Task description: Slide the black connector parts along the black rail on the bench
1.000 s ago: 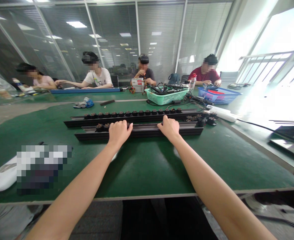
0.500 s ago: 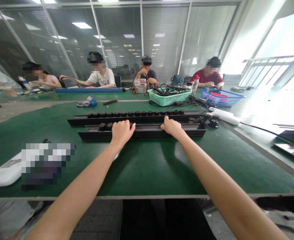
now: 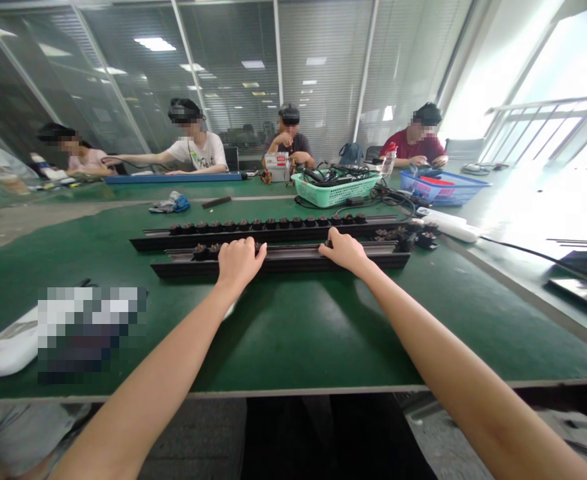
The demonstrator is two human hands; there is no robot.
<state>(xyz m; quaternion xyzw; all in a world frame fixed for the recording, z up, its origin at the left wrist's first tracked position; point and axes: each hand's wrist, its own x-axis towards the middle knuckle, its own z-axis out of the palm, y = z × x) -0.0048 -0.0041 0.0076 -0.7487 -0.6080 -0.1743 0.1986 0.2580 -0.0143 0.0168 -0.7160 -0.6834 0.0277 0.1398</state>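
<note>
Across the table lies a long black channel rail (image 3: 293, 264), with a grey inner track. Several small black socket-like modules (image 3: 200, 251) sit in its left part. My left hand (image 3: 240, 261) is closed over the rail beside these modules, thumb pointing right; its fingertips are hidden behind the rail. My right hand (image 3: 346, 251) has its fingers bent at the track right of the middle, pinching a small dark piece (image 3: 329, 244) that is mostly covered. Behind is a second black rail (image 3: 253, 235) with a row of similar modules along most of its length.
Loose modules (image 3: 426, 240) lie at the rails' right end, near a white power strip (image 3: 450, 225). Farther back stand a green basket (image 3: 336, 193) of cables and a blue basket (image 3: 443, 190). Blue-grey gloves (image 3: 170, 203) lie left. Several people sit across the green table (image 3: 293, 333).
The view has shifted slightly. Both hands stay at the near rail in nearly the same places. Across the table, a co-worker's arm at the blue bar reaches farther left.
</note>
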